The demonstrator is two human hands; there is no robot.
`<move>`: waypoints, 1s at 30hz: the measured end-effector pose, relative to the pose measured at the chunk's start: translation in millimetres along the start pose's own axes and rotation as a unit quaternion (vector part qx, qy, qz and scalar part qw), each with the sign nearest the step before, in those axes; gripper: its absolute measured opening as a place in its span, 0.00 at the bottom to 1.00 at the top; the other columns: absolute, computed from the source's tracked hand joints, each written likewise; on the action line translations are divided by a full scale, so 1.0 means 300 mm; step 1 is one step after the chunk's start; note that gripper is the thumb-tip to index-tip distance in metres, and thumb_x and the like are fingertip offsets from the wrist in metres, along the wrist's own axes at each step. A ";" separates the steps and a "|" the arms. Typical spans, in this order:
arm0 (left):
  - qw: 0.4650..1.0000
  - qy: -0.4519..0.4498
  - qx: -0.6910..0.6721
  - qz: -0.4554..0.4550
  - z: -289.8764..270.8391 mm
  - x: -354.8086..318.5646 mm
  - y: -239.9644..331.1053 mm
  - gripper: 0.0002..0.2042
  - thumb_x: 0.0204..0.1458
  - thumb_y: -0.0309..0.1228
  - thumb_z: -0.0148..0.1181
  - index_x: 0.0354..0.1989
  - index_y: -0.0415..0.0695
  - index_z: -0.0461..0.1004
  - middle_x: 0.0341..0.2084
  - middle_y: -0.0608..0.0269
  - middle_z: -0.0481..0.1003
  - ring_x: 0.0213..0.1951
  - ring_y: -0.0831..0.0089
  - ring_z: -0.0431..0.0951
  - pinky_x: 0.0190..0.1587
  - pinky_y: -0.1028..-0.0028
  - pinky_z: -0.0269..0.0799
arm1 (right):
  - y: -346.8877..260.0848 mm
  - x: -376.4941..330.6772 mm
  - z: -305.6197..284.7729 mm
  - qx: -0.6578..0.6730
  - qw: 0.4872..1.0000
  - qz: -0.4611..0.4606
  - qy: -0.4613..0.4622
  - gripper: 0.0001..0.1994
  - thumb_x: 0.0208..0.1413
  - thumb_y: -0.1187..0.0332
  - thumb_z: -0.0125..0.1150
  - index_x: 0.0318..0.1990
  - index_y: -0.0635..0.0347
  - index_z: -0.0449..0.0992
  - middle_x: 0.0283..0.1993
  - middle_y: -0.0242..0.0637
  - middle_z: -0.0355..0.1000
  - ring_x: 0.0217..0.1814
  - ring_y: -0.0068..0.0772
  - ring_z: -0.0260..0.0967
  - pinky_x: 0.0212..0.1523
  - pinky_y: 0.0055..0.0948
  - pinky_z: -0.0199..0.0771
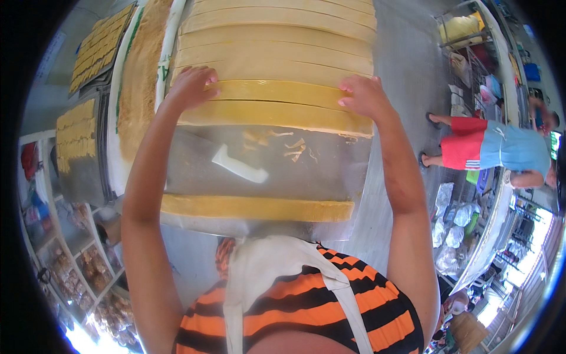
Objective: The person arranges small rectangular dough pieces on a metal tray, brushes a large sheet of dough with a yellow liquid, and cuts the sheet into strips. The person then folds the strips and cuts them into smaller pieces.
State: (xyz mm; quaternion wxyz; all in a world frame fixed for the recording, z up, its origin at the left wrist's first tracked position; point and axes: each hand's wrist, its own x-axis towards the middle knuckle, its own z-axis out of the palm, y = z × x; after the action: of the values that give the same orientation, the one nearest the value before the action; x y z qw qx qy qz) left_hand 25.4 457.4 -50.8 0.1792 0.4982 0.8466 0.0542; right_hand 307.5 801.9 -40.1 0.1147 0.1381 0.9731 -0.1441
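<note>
Strip (274, 90) on the table (309, 183), long axis running left to right, pinched at its 2 ends by left hand (194, 87) and right hand (364, 94). Parallel strips (274, 38) just behind. Leftward, dark tray (82, 183) holding yellow pieces (76, 133). Nearer, open metal with white tool (239, 165), then 1 lone bar (259, 207) along the near edge.

Your bare left arm (141, 197) extended up left of centre, bare right arm (407, 177) up right of centre. Bare left hand (193, 88) and bare right hand (365, 95), upper frame: fingers bent, pointing inward.
</note>
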 end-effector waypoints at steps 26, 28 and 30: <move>0.982 0.056 -0.104 -0.144 -0.004 -0.106 -0.211 0.14 0.44 0.31 0.65 0.40 0.40 0.76 0.29 0.53 0.78 0.36 0.55 0.79 0.39 0.61 0.73 | 0.164 -0.067 0.016 0.090 0.992 0.011 0.092 0.10 0.44 0.66 0.65 0.30 0.62 0.75 0.29 0.44 0.73 0.32 0.41 0.73 0.35 0.36 0.73; 0.980 0.049 -0.110 -0.157 -0.018 -0.099 -0.175 0.14 0.44 0.30 0.64 0.39 0.40 0.76 0.29 0.53 0.78 0.36 0.55 0.79 0.39 0.61 0.73 | 0.156 -0.057 0.022 0.201 0.977 0.030 0.062 0.10 0.43 0.66 0.65 0.31 0.62 0.75 0.29 0.43 0.74 0.32 0.39 0.73 0.35 0.35 0.72; 0.985 0.009 -0.053 -0.161 -0.033 -0.088 -0.146 0.13 0.44 0.29 0.62 0.39 0.40 0.76 0.31 0.52 0.79 0.37 0.54 0.80 0.41 0.61 0.73 | 0.148 -0.043 0.031 0.252 0.965 0.052 0.047 0.06 0.46 0.71 0.63 0.32 0.62 0.74 0.27 0.33 0.70 0.31 0.26 0.68 0.32 0.29 0.69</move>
State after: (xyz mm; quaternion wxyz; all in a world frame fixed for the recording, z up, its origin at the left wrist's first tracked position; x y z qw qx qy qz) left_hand -2.6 413.9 -46.8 0.2040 0.3447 0.9132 0.0743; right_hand 334.6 836.8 -56.4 0.0374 0.2191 0.9014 -0.3715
